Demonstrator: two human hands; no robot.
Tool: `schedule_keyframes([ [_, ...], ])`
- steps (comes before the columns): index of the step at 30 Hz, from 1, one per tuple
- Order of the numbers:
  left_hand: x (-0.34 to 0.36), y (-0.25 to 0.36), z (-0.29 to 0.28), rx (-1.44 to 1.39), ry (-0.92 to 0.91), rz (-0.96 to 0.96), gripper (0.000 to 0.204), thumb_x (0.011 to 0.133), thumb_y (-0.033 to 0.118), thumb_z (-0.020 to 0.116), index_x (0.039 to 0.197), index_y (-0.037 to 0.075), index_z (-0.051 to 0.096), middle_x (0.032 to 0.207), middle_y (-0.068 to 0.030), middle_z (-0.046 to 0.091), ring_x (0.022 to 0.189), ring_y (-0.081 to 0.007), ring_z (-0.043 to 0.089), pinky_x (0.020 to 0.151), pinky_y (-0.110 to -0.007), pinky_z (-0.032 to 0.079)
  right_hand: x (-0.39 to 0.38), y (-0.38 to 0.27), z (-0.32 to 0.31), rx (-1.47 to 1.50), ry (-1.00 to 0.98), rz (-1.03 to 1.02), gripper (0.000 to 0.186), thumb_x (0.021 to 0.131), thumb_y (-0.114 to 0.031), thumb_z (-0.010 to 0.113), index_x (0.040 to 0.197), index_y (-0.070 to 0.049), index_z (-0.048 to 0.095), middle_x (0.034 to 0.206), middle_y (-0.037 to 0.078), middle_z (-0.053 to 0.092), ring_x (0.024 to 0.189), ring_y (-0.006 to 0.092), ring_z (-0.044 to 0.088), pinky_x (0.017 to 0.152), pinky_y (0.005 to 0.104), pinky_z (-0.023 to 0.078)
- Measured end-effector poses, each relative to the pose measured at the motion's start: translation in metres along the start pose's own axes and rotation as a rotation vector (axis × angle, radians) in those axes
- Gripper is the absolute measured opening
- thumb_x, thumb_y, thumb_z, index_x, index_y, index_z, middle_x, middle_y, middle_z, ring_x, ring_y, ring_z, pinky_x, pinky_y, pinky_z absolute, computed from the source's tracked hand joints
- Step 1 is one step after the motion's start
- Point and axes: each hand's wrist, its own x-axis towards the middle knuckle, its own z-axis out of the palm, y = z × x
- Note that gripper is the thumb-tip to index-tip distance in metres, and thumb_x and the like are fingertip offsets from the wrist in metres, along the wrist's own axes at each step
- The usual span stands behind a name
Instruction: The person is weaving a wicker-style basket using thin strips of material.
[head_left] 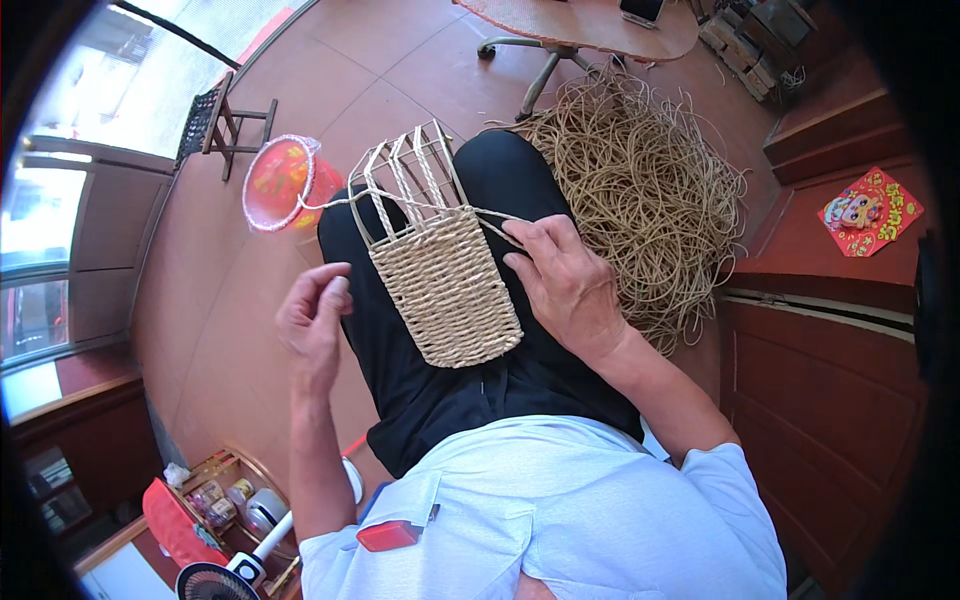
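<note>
A half-woven straw basket (445, 290) lies across my lap, its bare frame (400, 170) pointing away from me. Tan cord fills the near part in close rows; beyond them the frame bars stand open, a few wrapped in cord. My right hand (565, 280) is at the basket's right side, thumb and fingers pinching a strand of cord (497, 222) that runs from the weave. Left of the basket, apart from it, my left hand (318, 310) is raised with its fingers curled and thumb against them; whether anything is in them is hidden. Another strand trails left toward the red bucket.
A large tangled heap of cord (640, 190) covers the floor to my right. The red bucket (318, 185) stands ahead left, near a small folding chair (225, 125). A round table (600, 25) on a wheeled base is at the far side. Red cabinets (820, 400) line the right.
</note>
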Motion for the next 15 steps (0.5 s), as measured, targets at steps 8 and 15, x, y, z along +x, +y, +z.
schedule_keyframes([
  [8, 0.006, 0.065, 0.070, 0.184, -0.019, 0.382, 0.019, 0.103, 0.003, 0.078, 0.122, 0.004, 0.080, 0.099, -0.0076, 0.076, 0.086, -0.0163, 0.071, 0.081, -0.031, 0.055, -0.026, 0.076, -0.042, -0.081, 0.122, 0.036, 0.007, 0.107, -0.006, 0.068, 0.111, -0.004, 0.073, 0.104, 0.015, 0.068, 0.093, 0.0379, 0.075, 0.077, 0.0457, 0.061],
  [15, 0.040, 0.087, 0.130, 0.853, -0.160, 0.897, 0.016, 0.095, 0.009, 0.078, 0.110, 0.008, 0.076, 0.107, -0.0091, 0.067, 0.106, -0.0298, 0.065, 0.096, -0.045, 0.051, -0.230, 0.301, -0.126, -0.771, -0.317, 0.642, 0.016, 0.102, -0.004, 0.062, 0.115, -0.003, 0.071, 0.117, 0.025, 0.071, 0.104, 0.0494, 0.074, 0.086, 0.0610, 0.059],
])
